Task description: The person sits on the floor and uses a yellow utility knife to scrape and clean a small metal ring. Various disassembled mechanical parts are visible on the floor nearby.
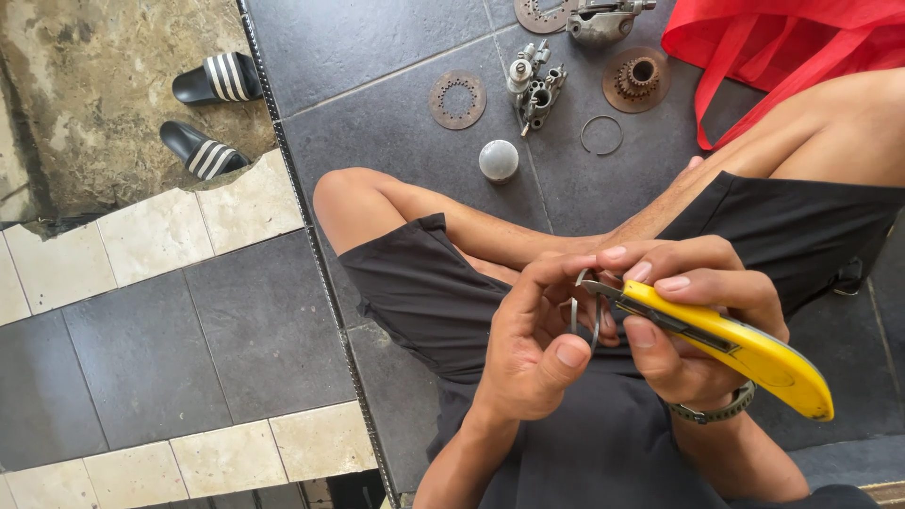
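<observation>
My left hand point(533, 339) pinches a thin metal ring point(573, 311) between thumb and fingers, held over my lap. My right hand point(683, 316) grips a yellow utility knife point(745, 353) with its blade tip touching the ring at the top. Both hands are close together above my black shorts. I sit cross-legged on dark floor tiles.
On the dark tiles ahead lie two perforated metal discs point(457, 99), a small carburettor-like part point(534, 87), a toothed hub point(636, 80), a wire ring point(601, 135) and a grey dome cap point(498, 160). A red cloth point(782, 42) lies top right. Two black striped sandals point(212, 108) rest at the left.
</observation>
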